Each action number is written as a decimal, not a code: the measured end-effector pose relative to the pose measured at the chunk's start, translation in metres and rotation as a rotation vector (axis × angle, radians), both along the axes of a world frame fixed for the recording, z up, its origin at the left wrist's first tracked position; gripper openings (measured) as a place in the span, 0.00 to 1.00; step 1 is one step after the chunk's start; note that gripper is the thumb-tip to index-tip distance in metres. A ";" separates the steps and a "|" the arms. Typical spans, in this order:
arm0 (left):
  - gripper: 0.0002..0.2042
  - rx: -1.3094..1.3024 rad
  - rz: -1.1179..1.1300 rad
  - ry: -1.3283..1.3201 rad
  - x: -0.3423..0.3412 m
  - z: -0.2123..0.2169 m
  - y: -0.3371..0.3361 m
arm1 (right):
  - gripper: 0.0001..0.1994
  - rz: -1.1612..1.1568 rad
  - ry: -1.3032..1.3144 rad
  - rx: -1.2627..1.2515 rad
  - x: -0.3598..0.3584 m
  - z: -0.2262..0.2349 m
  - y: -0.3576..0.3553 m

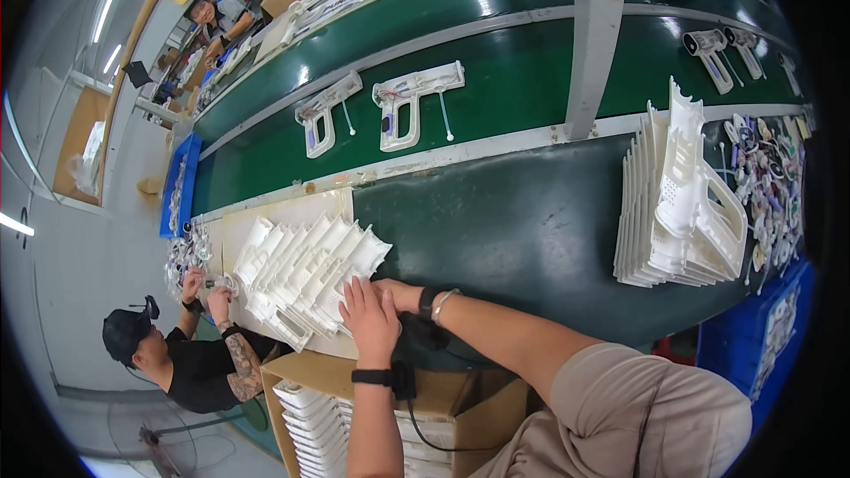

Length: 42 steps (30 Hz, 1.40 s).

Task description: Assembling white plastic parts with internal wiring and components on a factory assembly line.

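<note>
A row of stacked white plastic shell halves (305, 270) leans on a cream sheet on the bench in front of me. My left hand (369, 319) lies against the near right end of this stack, its fingers stretched out. Close beside it, my right hand (400, 296) reaches in from the right to the same end; its fingers are largely hidden behind the left hand. Below my hands stands an open cardboard box (425, 389) holding more nested white shells (310, 425).
Another shell stack (677, 204) stands at right beside piled wired parts (766, 186). Half-assembled white gun-shaped devices (412, 102) lie on the green conveyor (522, 80). A grey post (595, 44) rises there. A co-worker in black (195, 367) handles parts at left.
</note>
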<state>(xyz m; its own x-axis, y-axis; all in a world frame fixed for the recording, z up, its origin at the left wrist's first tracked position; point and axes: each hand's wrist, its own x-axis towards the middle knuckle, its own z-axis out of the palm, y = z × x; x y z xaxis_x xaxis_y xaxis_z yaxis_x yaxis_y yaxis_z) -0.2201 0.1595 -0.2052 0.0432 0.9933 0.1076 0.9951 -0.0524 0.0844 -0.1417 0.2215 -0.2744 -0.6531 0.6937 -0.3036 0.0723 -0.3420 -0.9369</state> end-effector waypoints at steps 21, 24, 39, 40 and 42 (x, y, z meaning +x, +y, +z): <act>0.24 -0.144 0.023 -0.015 0.098 0.044 0.000 | 0.13 0.168 -0.180 0.310 0.310 0.154 -0.198; 0.21 -0.299 -0.027 -0.843 0.168 0.048 -0.005 | 0.13 0.025 0.001 0.319 0.409 0.241 -0.200; 0.20 -1.207 0.233 -1.652 0.355 -0.056 -0.022 | 0.24 -0.206 -0.921 0.718 0.537 0.229 -0.157; 0.19 -1.268 0.261 -1.689 0.353 -0.071 -0.019 | 0.23 -0.216 -0.927 0.674 0.532 0.236 -0.162; 0.20 -1.300 0.273 -1.756 0.353 -0.085 -0.023 | 0.23 -0.150 -0.903 0.646 0.522 0.226 -0.162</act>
<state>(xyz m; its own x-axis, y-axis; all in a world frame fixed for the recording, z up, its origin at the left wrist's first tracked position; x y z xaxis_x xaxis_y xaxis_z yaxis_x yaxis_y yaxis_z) 0.1330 0.1365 -0.2900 0.5609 0.4894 -0.6677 -0.1334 0.8494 0.5106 0.3798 0.0593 -0.0486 -0.2718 0.9458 -0.1778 0.8142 0.1275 -0.5665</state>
